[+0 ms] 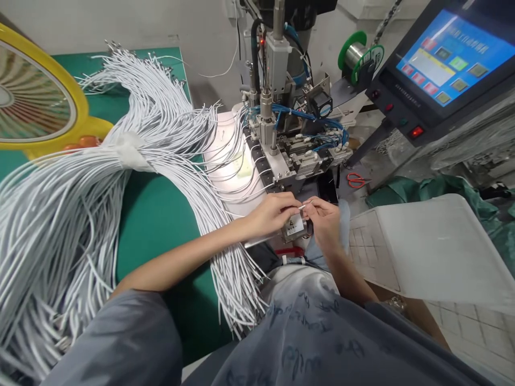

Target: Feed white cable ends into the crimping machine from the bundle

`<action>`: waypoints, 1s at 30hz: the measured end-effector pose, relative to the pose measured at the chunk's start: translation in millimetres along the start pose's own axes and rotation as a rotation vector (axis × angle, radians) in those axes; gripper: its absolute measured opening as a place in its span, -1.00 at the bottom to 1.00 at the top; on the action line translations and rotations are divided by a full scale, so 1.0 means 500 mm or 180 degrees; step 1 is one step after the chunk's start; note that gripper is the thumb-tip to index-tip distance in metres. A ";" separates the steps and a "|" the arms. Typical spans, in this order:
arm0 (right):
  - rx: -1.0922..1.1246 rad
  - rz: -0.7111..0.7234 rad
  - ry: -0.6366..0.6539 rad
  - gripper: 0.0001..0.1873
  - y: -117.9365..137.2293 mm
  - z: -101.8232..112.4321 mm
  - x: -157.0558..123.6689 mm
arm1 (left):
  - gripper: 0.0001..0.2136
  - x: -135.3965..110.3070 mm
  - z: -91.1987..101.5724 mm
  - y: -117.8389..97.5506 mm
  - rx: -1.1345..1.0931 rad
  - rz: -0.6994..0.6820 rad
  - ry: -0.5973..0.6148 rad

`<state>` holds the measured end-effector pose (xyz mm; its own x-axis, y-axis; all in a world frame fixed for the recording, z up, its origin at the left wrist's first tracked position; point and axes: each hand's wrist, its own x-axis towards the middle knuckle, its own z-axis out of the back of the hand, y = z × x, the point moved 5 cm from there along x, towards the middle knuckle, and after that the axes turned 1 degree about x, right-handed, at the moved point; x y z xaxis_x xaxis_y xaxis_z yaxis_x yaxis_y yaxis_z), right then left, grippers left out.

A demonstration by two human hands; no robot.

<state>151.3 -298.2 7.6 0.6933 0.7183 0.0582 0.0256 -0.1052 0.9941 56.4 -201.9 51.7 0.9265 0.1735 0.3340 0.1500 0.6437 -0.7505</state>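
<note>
In front of the machine [277,155], both of my hands meet over its near edge. My left hand [277,212] pinches a thin white cable [302,206] close to its end. From the other side, the fingertips of my right hand [324,217] close on the tip of that same cable; the tip itself is too small to make out. Several white cables lie in a row along the machine's black feed rail [254,153]. A thick bundle of white cables [181,187], tied with a white wrap [134,151], spreads over the green table to my left.
A yellow fan [82,102] stands at the left on the green table [156,214]. At the right are a lit control screen [454,59], a green wire spool [354,56], red-handled scissors [356,180] and a pale plastic bin [442,241].
</note>
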 end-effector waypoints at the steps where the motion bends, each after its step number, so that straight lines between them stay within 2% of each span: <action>1: -0.0049 0.0031 0.0077 -0.80 0.002 0.001 0.002 | -0.81 0.000 0.000 0.000 -0.0045 -0.0001 0.0023; 8: -0.0540 0.0229 0.0761 -0.83 0.044 0.012 0.033 | -0.77 0.002 0.004 0.001 0.0233 -0.0191 0.0079; 12: -0.0839 0.0401 0.0922 -0.77 0.052 0.016 0.040 | -0.73 -0.002 -0.002 0.003 0.0468 -0.0391 0.0108; 15: -0.0820 0.0614 0.0648 -0.76 0.048 0.016 0.032 | -0.76 -0.005 -0.006 0.004 0.0405 -0.0394 -0.0036; 19: -0.0998 0.0850 0.0032 -0.78 0.044 0.008 0.008 | -0.80 -0.009 -0.011 0.002 0.0385 -0.0369 -0.0354; 21: -0.1259 0.1074 -0.0199 -0.78 0.053 0.003 -0.002 | -0.79 -0.011 -0.013 0.002 0.0528 -0.0357 -0.0391; 23: -0.1526 0.1340 -0.0236 -0.77 0.066 -0.002 -0.007 | -0.78 -0.012 -0.013 0.000 0.0762 -0.0418 -0.0328; 26: -0.1667 0.1425 0.0038 -0.78 0.077 -0.002 0.002 | -0.76 -0.011 -0.009 0.002 0.1002 -0.0492 -0.0170; 30: -0.1161 0.0845 0.0658 -0.80 0.062 0.007 0.028 | -0.75 -0.005 -0.001 0.008 0.0627 -0.0546 -0.0026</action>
<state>164.5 -293.8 38.7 0.4835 0.8246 0.2938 -0.4117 -0.0819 0.9076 54.6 -200.2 47.6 0.8903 0.0547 0.4521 0.2339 0.7968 -0.5571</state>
